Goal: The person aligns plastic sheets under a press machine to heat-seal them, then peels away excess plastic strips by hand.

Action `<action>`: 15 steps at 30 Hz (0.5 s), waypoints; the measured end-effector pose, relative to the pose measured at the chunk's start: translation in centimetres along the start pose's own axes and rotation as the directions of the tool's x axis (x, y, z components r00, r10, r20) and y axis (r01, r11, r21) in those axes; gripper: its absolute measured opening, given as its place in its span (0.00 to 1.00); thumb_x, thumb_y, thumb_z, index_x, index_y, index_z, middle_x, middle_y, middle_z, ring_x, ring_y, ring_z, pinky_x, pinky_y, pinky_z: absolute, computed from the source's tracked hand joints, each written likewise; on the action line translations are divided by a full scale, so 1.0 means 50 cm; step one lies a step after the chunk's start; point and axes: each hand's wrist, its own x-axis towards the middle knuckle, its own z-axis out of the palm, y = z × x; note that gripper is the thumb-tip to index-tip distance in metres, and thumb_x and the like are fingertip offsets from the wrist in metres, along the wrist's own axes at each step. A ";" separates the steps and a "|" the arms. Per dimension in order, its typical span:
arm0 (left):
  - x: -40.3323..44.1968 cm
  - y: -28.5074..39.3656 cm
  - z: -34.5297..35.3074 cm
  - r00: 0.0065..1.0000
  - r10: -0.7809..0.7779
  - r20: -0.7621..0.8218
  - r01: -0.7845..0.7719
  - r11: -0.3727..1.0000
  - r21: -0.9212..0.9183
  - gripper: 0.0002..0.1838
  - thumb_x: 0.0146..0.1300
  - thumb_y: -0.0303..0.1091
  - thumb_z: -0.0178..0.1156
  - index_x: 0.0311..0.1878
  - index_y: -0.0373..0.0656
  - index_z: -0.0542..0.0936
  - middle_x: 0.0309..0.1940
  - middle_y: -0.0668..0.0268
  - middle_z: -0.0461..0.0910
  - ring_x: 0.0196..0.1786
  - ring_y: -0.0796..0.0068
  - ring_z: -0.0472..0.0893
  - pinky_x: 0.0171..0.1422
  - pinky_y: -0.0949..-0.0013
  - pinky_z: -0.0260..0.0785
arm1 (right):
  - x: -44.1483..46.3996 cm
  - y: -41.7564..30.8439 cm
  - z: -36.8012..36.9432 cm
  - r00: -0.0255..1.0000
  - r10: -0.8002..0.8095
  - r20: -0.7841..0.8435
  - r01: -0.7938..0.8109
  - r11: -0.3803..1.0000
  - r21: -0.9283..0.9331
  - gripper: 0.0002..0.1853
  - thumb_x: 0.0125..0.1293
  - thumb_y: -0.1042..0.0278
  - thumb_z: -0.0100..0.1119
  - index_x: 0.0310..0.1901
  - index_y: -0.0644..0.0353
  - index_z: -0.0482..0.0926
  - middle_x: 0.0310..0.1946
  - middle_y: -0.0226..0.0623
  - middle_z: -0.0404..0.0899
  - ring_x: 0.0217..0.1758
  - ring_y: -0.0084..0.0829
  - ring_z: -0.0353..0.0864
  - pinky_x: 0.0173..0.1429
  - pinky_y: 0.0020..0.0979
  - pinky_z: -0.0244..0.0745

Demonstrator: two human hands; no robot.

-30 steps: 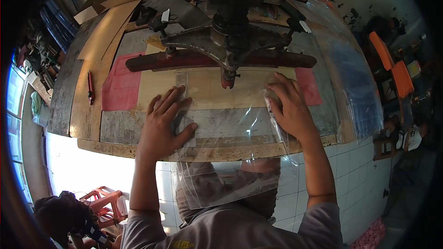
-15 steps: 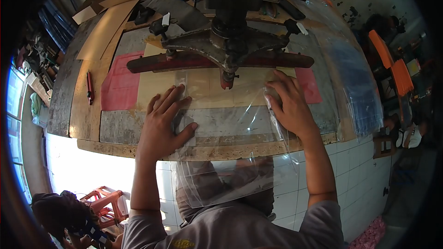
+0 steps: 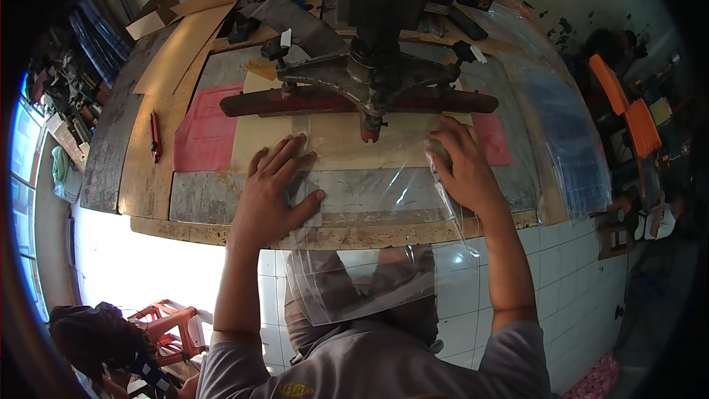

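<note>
A clear plastic sheet [image 3: 377, 196] lies over the table's front part and hangs past its edge toward my lap. My left hand [image 3: 277, 196] rests on the sheet's left side, fingers stretched forward and thumb apart. On its right side lies my right hand [image 3: 465, 170], fingers forward and thumb on the bunched edge. Beyond both hands stands a press with a dark metal bracket [image 3: 369, 77] and a long red-and-dark bar [image 3: 303, 103]. Beneath the bar is a yellowish sheet [image 3: 266, 149], with pinkish-red material [image 3: 205, 129] showing at both ends.
A red cutter [image 3: 154, 137] lies on the wooden tabletop [image 3: 140, 177] at left. Stacked clear plastic [image 3: 565, 140] sits at the right edge. Cardboard [image 3: 173, 55] is at the back left. Below left, a person [image 3: 100, 343] is near a red stool [image 3: 170, 329].
The view has shifted slightly, so the table and press appear a little farther right. Both hands keep nearly the same places on the plastic sheet.
</note>
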 end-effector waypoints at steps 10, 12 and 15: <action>-0.014 -0.001 -0.002 0.999 0.021 -0.042 -0.022 0.999 -0.023 0.26 0.64 0.43 0.70 0.63 0.44 0.83 0.75 0.57 0.73 0.81 0.55 0.67 0.85 0.43 0.52 | -0.014 0.001 0.003 0.994 -0.069 -0.090 0.067 0.997 -0.023 0.16 0.68 0.64 0.68 0.54 0.60 0.82 0.62 0.50 0.79 0.63 0.50 0.77 0.67 0.48 0.75; -0.017 -0.001 -0.001 0.995 0.037 -0.090 -0.040 0.999 -0.032 0.23 0.64 0.44 0.69 0.60 0.44 0.85 0.73 0.56 0.76 0.79 0.55 0.69 0.84 0.44 0.55 | -0.017 0.001 0.002 0.993 -0.071 -0.099 0.071 0.997 -0.005 0.18 0.68 0.64 0.69 0.56 0.60 0.83 0.61 0.49 0.81 0.62 0.50 0.78 0.67 0.47 0.76; -0.028 -0.007 0.007 0.988 0.060 -0.143 -0.066 0.997 -0.038 0.22 0.63 0.44 0.69 0.57 0.43 0.87 0.69 0.56 0.79 0.76 0.55 0.73 0.81 0.46 0.59 | -0.032 -0.004 -0.005 0.994 -0.056 -0.098 0.058 0.998 0.017 0.18 0.69 0.65 0.68 0.58 0.61 0.84 0.60 0.48 0.83 0.64 0.50 0.79 0.69 0.45 0.76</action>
